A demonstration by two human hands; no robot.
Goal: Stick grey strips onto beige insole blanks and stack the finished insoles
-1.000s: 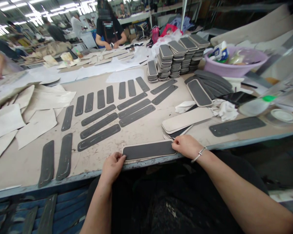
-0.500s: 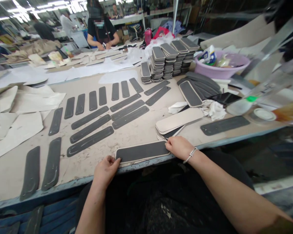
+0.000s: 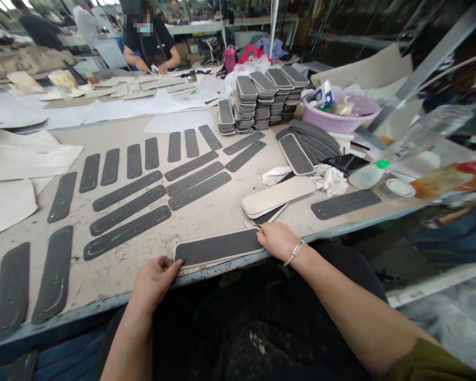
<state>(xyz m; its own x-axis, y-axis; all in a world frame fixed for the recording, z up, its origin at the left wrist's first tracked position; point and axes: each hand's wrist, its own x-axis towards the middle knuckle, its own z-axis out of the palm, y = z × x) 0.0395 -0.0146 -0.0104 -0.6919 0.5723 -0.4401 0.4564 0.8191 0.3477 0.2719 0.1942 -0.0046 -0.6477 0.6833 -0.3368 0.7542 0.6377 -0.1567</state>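
A long dark grey strip (image 3: 220,247) lies on pale backing pieces along the table's near edge. My left hand (image 3: 155,278) pinches its left end between thumb and fingers. At the right end my right hand (image 3: 275,241), with a bracelet at the wrist, grips the strip's corner. Just behind the right hand, a cream strip (image 3: 277,197) rests over darker pieces. Shiny dark strips (image 3: 127,232) are spread over the table to the left, and another dark strip (image 3: 346,204) lies to the right.
Stacks of grey-and-cream pieces (image 3: 245,106) stand at the back, beside a purple basin (image 3: 341,120). A crumpled white cloth (image 3: 331,180), a clear bottle (image 3: 367,174) and a round container (image 3: 397,189) are at right. Cream sheets (image 3: 8,203) lie at left. A person (image 3: 153,45) works across the table.
The view has shifted, so the table and both hands appear farther left. Both hands keep their hold on the strip's ends. The person across has moved their hands slightly.
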